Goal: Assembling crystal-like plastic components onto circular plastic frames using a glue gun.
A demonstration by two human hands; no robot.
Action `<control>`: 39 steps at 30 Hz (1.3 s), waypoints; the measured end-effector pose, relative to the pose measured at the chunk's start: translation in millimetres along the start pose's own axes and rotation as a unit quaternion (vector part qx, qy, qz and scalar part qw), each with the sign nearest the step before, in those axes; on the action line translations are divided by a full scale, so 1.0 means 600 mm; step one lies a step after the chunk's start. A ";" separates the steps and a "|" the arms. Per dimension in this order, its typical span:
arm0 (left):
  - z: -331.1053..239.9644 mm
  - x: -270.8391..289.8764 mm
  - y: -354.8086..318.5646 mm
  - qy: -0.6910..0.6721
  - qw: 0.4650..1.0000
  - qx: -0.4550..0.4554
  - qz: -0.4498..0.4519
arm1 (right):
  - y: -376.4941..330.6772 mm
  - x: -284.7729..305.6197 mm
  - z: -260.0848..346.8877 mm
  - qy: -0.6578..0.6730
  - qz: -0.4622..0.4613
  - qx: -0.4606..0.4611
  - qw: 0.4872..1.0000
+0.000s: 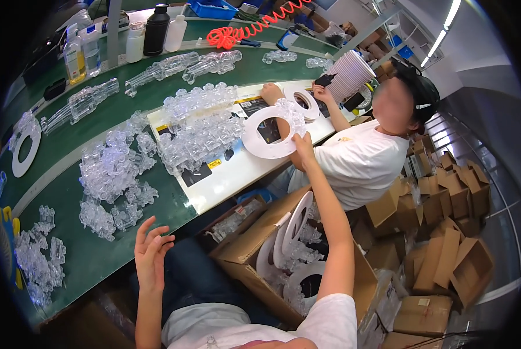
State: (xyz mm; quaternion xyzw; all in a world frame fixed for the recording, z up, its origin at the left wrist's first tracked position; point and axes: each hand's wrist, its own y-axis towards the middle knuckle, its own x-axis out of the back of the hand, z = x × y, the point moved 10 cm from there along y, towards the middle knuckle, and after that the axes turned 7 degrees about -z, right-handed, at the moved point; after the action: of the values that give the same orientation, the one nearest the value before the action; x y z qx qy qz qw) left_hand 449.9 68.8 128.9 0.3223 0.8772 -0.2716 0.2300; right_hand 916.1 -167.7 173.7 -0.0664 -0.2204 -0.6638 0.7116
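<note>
My right hand [302, 145] is closed on the edge of a flat white ring [269, 152], held up over the near edge of the white board. A clear plastic piece [293, 118] sits at the ring's upper right rim; whether it is fixed there I cannot tell. Empty and with fingers apart, my left hand [151, 254] is raised beside the bench's near edge. Clear plastic parts [112, 168] form a heap on the green bench beyond it. More clear parts [199, 139] lie in rows on the white board [214, 195].
Below my right forearm, an open carton [243, 264] holds white rings and clear parts. A co-worker [359, 157] sits at the right, near another white ring [311, 110]. Bottles [157, 29] and a red coiled hose [225, 38] are at the back. Cartons [426, 314] cover the floor.
</note>
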 end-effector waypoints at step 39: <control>0.001 -0.020 -0.020 0.032 0.999 -0.003 0.032 | -0.337 0.126 0.147 -0.404 0.201 0.368 0.813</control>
State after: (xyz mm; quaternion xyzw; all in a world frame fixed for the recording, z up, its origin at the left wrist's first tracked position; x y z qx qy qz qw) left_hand 450.0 55.4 139.6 0.3580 0.8741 -0.2514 0.2113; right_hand 700.8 -224.8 243.0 -0.1045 -0.6978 -0.2889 0.6470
